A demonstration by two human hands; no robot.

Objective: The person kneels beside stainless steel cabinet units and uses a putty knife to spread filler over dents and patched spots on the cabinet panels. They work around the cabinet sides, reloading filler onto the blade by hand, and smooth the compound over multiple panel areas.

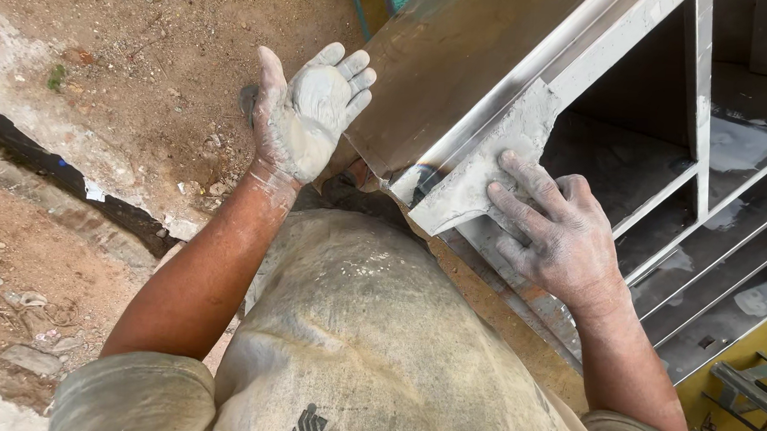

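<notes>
My left hand (309,113) is raised palm up, fingers apart, its palm coated in grey putty and holding nothing else. My right hand (548,227) lies flat with spread fingers on the corner of a metal cabinet frame (459,72). That corner is smeared with a patch of grey putty (489,164), and my fingertips press on the patch. The cabinet lies tilted in front of me, its shelves and inner compartments open to the right.
My knee in dusty grey trousers (353,326) fills the lower middle. Bare sandy ground (149,59) with stones and a dark drain channel (49,171) lies to the left. Metal shelf rails (718,256) run at the right, a yellow surface with tools (751,387) at bottom right.
</notes>
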